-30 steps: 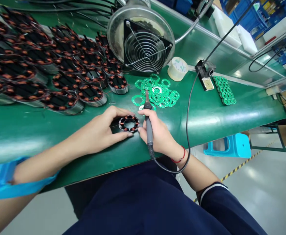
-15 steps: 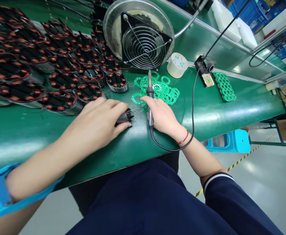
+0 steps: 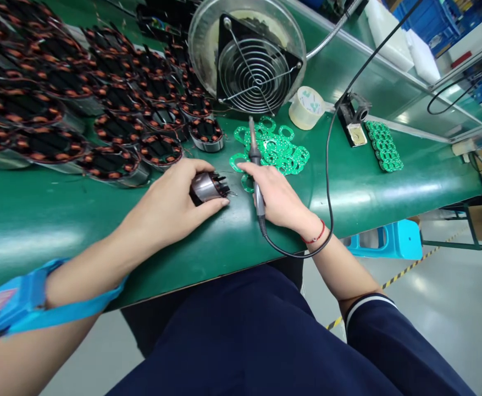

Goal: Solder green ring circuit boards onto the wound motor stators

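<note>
My left hand [image 3: 178,201] grips a motor stator [image 3: 206,187] that lies on its side, its black prongs and thin wire ends pointing right. The thumb presses from below and the fingers curl over its top. In my right hand [image 3: 280,195] is a soldering iron [image 3: 255,154], its tip pointing away from me and its cable trailing back over the wrist. Just beyond the iron lies a loose pile of green ring-shaped circuit boards [image 3: 280,151]. A few of them reach close to my right fingers.
Many upright stators [image 3: 117,126] crowd the left of the green bench [image 3: 175,264]. A fume fan [image 3: 257,77] stands behind the boards, with a tape roll [image 3: 306,108], an iron stand [image 3: 354,118] and a green board panel [image 3: 384,146] to its right. A blue stool [image 3: 405,239] is below.
My left hand has turned and opened its grip somewhat, so more of the stator's metal side shows. My right hand holds the iron nearly as before. The view has shifted slightly.
</note>
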Available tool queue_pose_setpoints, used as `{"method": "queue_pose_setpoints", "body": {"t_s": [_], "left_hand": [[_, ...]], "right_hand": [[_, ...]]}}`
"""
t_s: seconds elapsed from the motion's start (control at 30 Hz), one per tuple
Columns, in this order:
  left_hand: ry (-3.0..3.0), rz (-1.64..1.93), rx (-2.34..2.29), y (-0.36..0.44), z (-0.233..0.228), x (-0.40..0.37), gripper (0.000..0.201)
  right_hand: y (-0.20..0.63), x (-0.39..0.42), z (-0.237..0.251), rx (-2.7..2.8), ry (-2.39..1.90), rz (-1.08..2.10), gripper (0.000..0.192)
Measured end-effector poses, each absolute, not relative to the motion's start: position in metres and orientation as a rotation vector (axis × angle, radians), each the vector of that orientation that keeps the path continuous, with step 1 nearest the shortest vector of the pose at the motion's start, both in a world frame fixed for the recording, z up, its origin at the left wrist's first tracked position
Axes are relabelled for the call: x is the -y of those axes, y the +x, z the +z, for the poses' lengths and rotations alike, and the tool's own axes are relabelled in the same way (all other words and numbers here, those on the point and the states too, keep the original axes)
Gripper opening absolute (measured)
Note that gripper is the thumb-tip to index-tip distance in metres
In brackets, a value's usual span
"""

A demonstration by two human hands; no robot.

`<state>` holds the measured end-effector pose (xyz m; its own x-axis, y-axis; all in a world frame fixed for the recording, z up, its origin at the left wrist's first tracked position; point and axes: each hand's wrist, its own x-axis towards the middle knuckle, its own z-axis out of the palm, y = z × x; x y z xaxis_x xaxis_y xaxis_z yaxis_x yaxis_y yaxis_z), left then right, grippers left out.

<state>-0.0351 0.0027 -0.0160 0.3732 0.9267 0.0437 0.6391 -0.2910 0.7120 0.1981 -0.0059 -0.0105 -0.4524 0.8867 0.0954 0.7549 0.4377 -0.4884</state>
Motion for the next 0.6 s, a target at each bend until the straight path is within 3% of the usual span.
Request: {"method": "queue_pose_setpoints", "body": {"t_s": [0.3, 0.43, 0.6], "left_hand": [[2.007, 0.672, -1.452, -0.040, -0.017, -0.002, 0.064], [2.266, 0.591, -1.245, -0.043, -0.018, -0.004, 0.052], [2.425, 0.538, -1.226, -0.046, -0.020, -0.002, 0.053]], "right_hand": [[0.198, 0.015, -0.014, 2.321, -1.392, 0.476, 0.055], [0.209, 0.028, -0.005, 2.230, -1.336, 0.508, 0.040], [0.212, 0.057, -0.002, 1.882, -1.290, 0.439, 0.030]]}}
